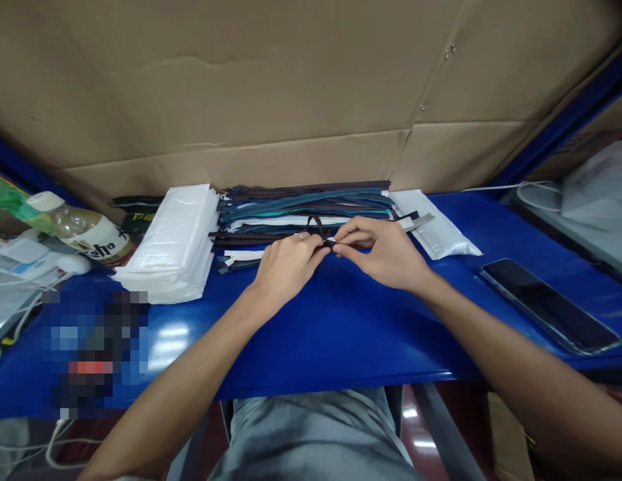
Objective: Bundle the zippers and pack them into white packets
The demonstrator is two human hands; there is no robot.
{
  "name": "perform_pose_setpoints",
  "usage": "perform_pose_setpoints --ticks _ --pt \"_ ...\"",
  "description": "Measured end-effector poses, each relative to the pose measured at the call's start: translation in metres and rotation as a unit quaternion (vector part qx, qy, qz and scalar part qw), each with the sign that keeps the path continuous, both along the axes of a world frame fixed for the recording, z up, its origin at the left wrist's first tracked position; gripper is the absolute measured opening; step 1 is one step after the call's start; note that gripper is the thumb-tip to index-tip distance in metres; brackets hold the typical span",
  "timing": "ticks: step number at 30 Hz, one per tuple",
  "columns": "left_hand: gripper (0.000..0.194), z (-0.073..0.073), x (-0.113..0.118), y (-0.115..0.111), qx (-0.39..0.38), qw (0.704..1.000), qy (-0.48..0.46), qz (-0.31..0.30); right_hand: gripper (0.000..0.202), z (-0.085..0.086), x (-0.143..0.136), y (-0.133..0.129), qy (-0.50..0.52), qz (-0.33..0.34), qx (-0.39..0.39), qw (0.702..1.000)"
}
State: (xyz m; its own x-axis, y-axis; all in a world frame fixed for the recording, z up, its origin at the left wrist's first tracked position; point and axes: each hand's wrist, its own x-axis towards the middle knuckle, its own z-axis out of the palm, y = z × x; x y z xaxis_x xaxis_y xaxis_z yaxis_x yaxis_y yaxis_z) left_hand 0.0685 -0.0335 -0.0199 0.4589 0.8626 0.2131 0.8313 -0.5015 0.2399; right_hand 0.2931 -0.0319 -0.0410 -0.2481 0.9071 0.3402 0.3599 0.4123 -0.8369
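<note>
A pile of long zippers (pixel 305 204) in dark blue, teal, brown and white lies along the back of the blue table (pixel 331 334). My left hand (pixel 285 264), with a ring on one finger, and my right hand (pixel 383 254) meet at the pile's front edge. Both pinch one dark brown zipper (pixel 321 234), which loops up between the fingertips. A grey strip (pixel 421 220) pokes out past my right hand.
A stack of white plastic bags (pixel 173 247) lies left of the zippers, one white bag (pixel 435 227) to the right. A phone (pixel 548 306) rests at the right. A bottle (pixel 77 230) and cables lie far left. Cardboard (pixel 290 87) walls the back.
</note>
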Motion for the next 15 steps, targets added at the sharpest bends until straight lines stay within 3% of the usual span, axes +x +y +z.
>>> perform_pose_setpoints --ticks 5,8,11,15 --pt "0.029 0.001 0.002 0.0 0.028 0.999 -0.015 -0.001 0.02 0.001 -0.002 0.0 0.004 -0.008 0.009 1.0" --pt "0.027 0.009 -0.007 0.004 0.038 0.998 -0.026 0.046 0.018 0.008 0.009 0.005 -0.036 -0.069 0.019 0.997" --pt "0.026 0.023 -0.038 0.016 0.042 0.988 -0.038 0.147 0.02 0.019 0.043 0.014 -0.118 -0.195 0.035 0.973" --pt "0.023 0.043 -0.096 0.031 0.07 0.959 -0.03 0.274 0.019 0.027 0.108 0.025 -0.212 -0.357 0.054 0.908"
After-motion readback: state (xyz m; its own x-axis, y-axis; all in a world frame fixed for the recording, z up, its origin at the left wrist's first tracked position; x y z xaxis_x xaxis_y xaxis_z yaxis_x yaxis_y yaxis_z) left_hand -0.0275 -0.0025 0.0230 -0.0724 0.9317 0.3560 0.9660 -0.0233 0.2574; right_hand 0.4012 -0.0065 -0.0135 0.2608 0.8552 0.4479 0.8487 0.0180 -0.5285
